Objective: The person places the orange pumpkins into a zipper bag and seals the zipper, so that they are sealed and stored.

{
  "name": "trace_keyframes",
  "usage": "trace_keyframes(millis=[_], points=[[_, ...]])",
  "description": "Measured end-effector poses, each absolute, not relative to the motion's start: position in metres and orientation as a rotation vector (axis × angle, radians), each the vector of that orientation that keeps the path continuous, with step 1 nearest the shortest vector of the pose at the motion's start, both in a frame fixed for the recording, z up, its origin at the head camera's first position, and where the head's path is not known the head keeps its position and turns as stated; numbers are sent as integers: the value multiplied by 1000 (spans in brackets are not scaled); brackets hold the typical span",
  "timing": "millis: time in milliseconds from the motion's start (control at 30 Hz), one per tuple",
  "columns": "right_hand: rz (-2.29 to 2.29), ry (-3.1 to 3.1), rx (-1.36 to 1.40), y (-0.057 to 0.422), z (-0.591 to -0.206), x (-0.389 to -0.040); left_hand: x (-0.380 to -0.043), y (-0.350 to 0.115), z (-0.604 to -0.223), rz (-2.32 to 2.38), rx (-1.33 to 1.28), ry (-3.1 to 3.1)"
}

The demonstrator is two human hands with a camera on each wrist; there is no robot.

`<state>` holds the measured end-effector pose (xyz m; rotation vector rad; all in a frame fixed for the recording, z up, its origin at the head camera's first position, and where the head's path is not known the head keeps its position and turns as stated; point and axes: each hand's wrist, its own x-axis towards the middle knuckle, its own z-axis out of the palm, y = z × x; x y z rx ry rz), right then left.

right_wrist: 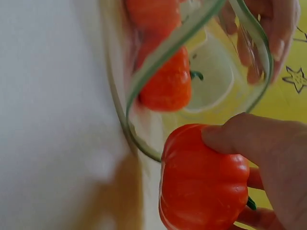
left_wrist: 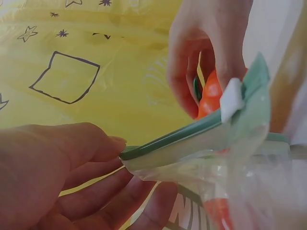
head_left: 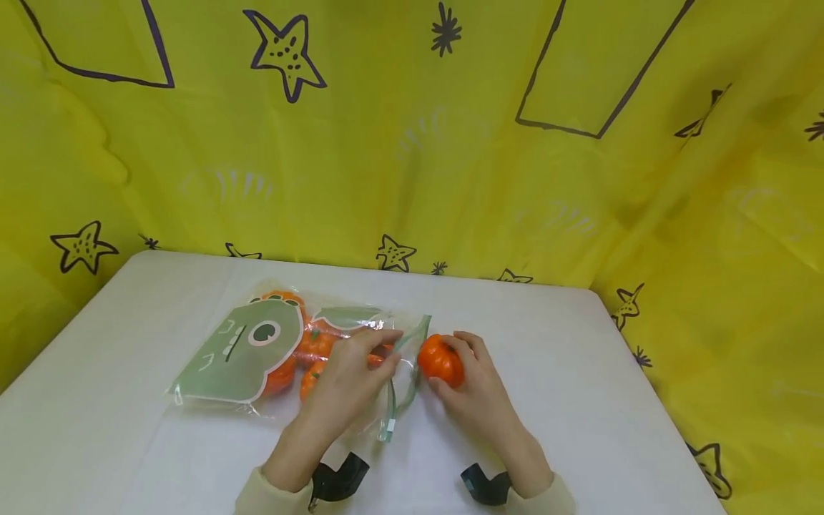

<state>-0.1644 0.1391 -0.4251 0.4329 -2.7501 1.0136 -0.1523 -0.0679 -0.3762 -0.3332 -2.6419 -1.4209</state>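
Observation:
A clear zip bag [head_left: 212, 361] with a green cartoon print lies on the table, several small orange-red pumpkins [head_left: 315, 345] inside. Its green zip edge [left_wrist: 182, 134] faces right, and the mouth gapes in a loop in the right wrist view. My left hand [head_left: 344, 379] pinches the rim of the mouth between thumb and fingers. Just right of that mouth, my right hand [head_left: 478, 390] grips another small pumpkin [right_wrist: 204, 177], thumb on one side and fingers round the other. Its green stem [right_wrist: 251, 203] points toward the fingers.
The white table [head_left: 547, 329] reaches back to a yellow curtain [head_left: 360, 143] printed with stars. A black wrist mount [head_left: 341, 478] sits at the left wrist, and a second black mount [head_left: 484, 485] at the right.

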Motion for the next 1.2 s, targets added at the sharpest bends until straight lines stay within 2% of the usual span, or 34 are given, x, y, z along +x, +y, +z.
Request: trace_keyframes(millis=[300,667,800,1033,1200], points=[[1040,-2810,701,121,-429,-156,-151,-63,-375,-1363,-327,-2697],[1207,-2816,876,133,-427,-157,-151,-60,-379,-1325,-431,-2639],[1248,-2780,790,125,-434,-158,-150,-58,-380,-1337,-457,-2635],[1248,-2726,479,111,-448,-158,-147,-53,-379,-1353,-499,-2659],[1400,-2737,518,118,-446,-161,-146,-56,-380,-1368,-473,-2619]])
